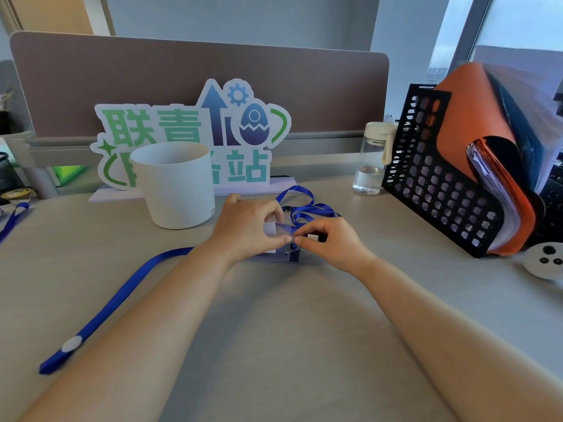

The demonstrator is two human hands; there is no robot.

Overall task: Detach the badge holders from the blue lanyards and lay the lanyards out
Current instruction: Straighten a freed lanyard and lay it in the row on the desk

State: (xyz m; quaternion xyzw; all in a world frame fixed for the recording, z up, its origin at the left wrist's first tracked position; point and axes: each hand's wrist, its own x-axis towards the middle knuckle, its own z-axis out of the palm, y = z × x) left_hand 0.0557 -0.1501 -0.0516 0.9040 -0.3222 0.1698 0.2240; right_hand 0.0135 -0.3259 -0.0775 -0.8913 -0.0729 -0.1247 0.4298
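At the desk's middle my left hand (249,228) pinches a clear badge holder (275,233) with a white card inside, held just above the desk. My right hand (329,240) grips the lanyard's clip end right beside the holder, fingertips almost touching those of the left hand. That bunched blue lanyard (304,208) loops behind both hands. Another clear holder (289,255) seems to lie flat under them. A second blue lanyard (118,295) with a white slider lies stretched out diagonally at the left, passing under my left forearm. A third blue lanyard (13,216) shows at the far left edge.
A white cup (175,184) stands left of my hands, before a green and blue cut-out sign (195,132). A water bottle (373,159) and a black mesh file rack (441,169) with an orange folder stand to the right. A white controller (545,260) lies at the right edge.
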